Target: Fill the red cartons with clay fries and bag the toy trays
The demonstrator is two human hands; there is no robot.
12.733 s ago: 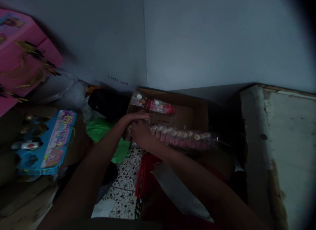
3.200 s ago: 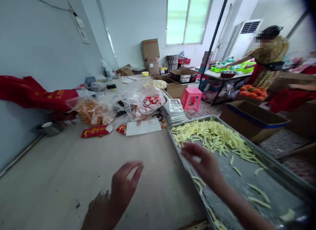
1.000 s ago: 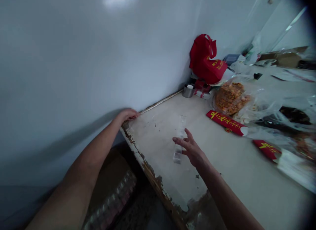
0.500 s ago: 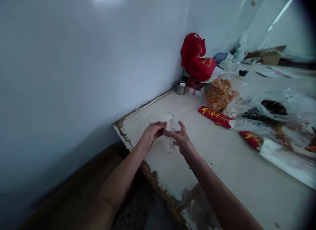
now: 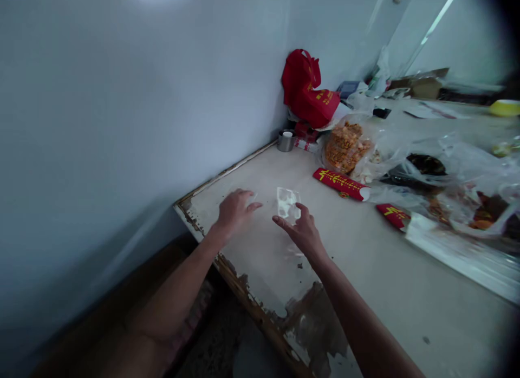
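Observation:
A small clear plastic box (image 5: 287, 198) with pale edges shows at the fingers of my right hand (image 5: 304, 230). The thumb lies along its lower left and the index finger at its right side, so the hand grips it just above the table. Some distance to the left, my left hand (image 5: 235, 211) is raised over the table, slightly blurred, its thumb and fingers apart. A faint clear sliver shows by its fingertips; whether the hand touches it I cannot tell. Below my right hand a faint transparent shape is too unclear to name.
The pale table (image 5: 260, 280) has a chipped, peeling edge beside the wall. Farther back are a metal cup (image 5: 286, 142), a red bag (image 5: 304, 91), a plastic bag of orange-brown food (image 5: 347, 148), red printed packets (image 5: 340, 184) and crumpled clear bags (image 5: 467, 172).
My hands have come apart: the left moved away to the left, its fingers spreading. The clear plastic box now stays with my right hand. The view has shifted slightly to the right.

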